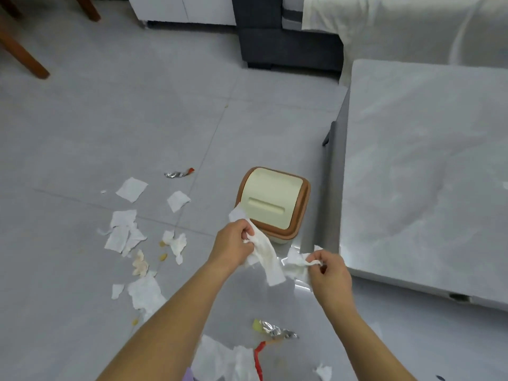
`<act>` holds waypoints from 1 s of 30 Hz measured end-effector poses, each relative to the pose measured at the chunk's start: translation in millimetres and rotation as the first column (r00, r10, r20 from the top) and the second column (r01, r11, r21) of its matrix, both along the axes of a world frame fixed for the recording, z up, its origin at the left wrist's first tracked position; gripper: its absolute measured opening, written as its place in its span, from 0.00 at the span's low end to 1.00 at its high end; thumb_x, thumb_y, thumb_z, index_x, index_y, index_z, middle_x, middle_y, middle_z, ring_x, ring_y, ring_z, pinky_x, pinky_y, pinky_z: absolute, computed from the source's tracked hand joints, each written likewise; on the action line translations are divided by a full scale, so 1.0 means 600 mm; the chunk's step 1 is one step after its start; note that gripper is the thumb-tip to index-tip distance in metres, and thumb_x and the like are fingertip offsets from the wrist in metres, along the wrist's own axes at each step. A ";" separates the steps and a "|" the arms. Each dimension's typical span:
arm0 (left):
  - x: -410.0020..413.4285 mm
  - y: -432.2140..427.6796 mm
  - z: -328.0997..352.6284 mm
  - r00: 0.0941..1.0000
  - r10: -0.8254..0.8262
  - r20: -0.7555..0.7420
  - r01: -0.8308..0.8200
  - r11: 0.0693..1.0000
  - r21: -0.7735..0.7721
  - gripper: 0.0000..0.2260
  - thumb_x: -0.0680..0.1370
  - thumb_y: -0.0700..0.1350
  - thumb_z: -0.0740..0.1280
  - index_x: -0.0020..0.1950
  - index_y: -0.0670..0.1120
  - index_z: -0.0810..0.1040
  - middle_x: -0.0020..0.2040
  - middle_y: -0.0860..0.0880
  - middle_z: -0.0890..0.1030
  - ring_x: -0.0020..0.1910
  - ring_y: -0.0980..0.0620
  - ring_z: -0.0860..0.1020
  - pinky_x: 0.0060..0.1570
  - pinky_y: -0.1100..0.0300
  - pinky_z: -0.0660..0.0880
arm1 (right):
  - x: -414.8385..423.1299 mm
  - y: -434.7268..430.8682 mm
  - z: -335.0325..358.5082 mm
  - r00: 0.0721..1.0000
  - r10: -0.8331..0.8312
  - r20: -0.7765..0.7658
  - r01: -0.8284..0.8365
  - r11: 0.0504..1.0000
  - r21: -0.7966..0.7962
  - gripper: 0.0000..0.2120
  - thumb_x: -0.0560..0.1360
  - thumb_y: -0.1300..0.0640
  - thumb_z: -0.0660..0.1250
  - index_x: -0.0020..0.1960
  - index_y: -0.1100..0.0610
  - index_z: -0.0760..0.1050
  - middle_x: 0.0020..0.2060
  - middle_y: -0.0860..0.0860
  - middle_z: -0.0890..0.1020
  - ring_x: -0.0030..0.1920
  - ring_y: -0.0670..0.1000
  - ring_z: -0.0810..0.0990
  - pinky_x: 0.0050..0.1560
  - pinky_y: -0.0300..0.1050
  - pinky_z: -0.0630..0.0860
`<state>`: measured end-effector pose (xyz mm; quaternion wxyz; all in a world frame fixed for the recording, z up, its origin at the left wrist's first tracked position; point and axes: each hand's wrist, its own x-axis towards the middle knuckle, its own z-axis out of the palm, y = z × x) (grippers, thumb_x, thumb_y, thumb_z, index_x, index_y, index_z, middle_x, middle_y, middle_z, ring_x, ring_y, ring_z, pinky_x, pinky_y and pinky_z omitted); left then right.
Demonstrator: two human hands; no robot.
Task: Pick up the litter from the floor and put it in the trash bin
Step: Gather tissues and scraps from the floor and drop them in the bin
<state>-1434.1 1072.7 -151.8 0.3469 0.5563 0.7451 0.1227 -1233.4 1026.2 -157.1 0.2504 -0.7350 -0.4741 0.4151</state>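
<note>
- Head view: I see the left hand [233, 244] curled round a long tissue strip [268, 264], held just in front of the trash bin [301, 199].
- The right hand [331, 273] pinches a crumpled tissue [298, 264] just beside that strip.
- The bin stands on the floor [110, 119], cream lid [270, 193] down, beside a white table [426, 160].
- Loose tissues [123, 235] and a foil wrapper [178, 174] lie scattered on the floor to the left.

Grey marble-look table [426, 174] right; dark grey furniture [288, 48] behind; wooden chair legs [24, 56] far left.
</note>
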 end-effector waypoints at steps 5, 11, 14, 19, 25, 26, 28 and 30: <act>-0.046 0.095 -0.093 0.985 -0.162 0.061 0.164 0.986 -0.024 0.08 0.71 0.37 0.65 0.42 0.50 0.72 0.39 0.52 0.74 0.36 0.57 0.72 0.29 0.75 0.65 | -0.063 0.073 -0.067 0.984 -0.145 0.102 0.142 0.989 0.036 0.10 0.73 0.65 0.62 0.38 0.53 0.76 0.39 0.48 0.72 0.38 0.49 0.73 0.32 0.32 0.64; -0.034 0.181 -0.199 0.984 -0.122 0.131 0.116 0.992 0.057 0.08 0.70 0.35 0.64 0.46 0.46 0.75 0.39 0.51 0.73 0.36 0.54 0.71 0.29 0.74 0.66 | -0.119 0.150 -0.175 0.987 -0.141 0.076 0.138 0.989 0.043 0.10 0.72 0.65 0.60 0.49 0.60 0.79 0.52 0.56 0.77 0.47 0.53 0.77 0.45 0.39 0.70; -0.025 0.209 -0.247 0.987 -0.112 0.115 0.105 0.993 0.061 0.09 0.70 0.36 0.64 0.46 0.47 0.75 0.40 0.51 0.75 0.39 0.53 0.73 0.33 0.71 0.65 | -0.144 0.173 -0.217 0.994 -0.032 0.100 0.027 0.998 0.057 0.15 0.72 0.65 0.60 0.58 0.59 0.75 0.57 0.55 0.71 0.52 0.52 0.74 0.51 0.36 0.66; -0.020 0.227 -0.307 0.981 -0.163 0.107 0.161 0.987 0.025 0.07 0.72 0.36 0.64 0.47 0.44 0.75 0.43 0.47 0.77 0.41 0.53 0.72 0.34 0.73 0.64 | -0.158 0.196 -0.273 0.988 0.075 0.138 -0.073 0.997 -0.024 0.19 0.73 0.65 0.58 0.64 0.60 0.70 0.60 0.55 0.67 0.58 0.54 0.71 0.52 0.36 0.63; -0.028 0.231 -0.343 0.969 -0.109 0.223 0.129 0.989 -0.079 0.17 0.71 0.38 0.65 0.59 0.46 0.74 0.59 0.44 0.75 0.56 0.45 0.76 0.60 0.53 0.74 | -0.159 0.222 -0.295 0.967 0.174 0.188 -0.160 0.983 -0.089 0.26 0.72 0.67 0.57 0.69 0.56 0.64 0.67 0.56 0.67 0.65 0.57 0.70 0.54 0.42 0.66; -0.030 0.235 -0.340 0.962 -0.109 0.251 0.136 0.986 -0.096 0.18 0.71 0.37 0.65 0.61 0.46 0.73 0.61 0.43 0.74 0.58 0.45 0.76 0.62 0.51 0.73 | -0.159 0.225 -0.294 0.965 0.177 0.195 -0.165 0.983 -0.079 0.26 0.72 0.67 0.57 0.69 0.56 0.65 0.67 0.56 0.68 0.65 0.57 0.69 0.54 0.42 0.65; -0.036 0.241 -0.331 0.957 -0.164 0.240 0.189 0.978 -0.085 0.18 0.73 0.37 0.64 0.62 0.45 0.73 0.62 0.44 0.75 0.60 0.46 0.75 0.63 0.53 0.71 | -0.156 0.226 -0.290 0.965 0.170 0.202 -0.161 0.985 -0.057 0.25 0.71 0.67 0.57 0.68 0.56 0.66 0.67 0.56 0.69 0.66 0.57 0.69 0.58 0.43 0.66; -0.045 0.239 -0.313 0.953 -0.266 0.145 0.269 0.963 -0.004 0.14 0.74 0.38 0.63 0.59 0.45 0.75 0.59 0.46 0.78 0.58 0.48 0.76 0.58 0.58 0.71 | -0.154 0.221 -0.284 0.965 0.158 0.210 -0.151 0.987 -0.046 0.24 0.72 0.68 0.57 0.66 0.57 0.69 0.66 0.55 0.71 0.65 0.56 0.70 0.60 0.45 0.67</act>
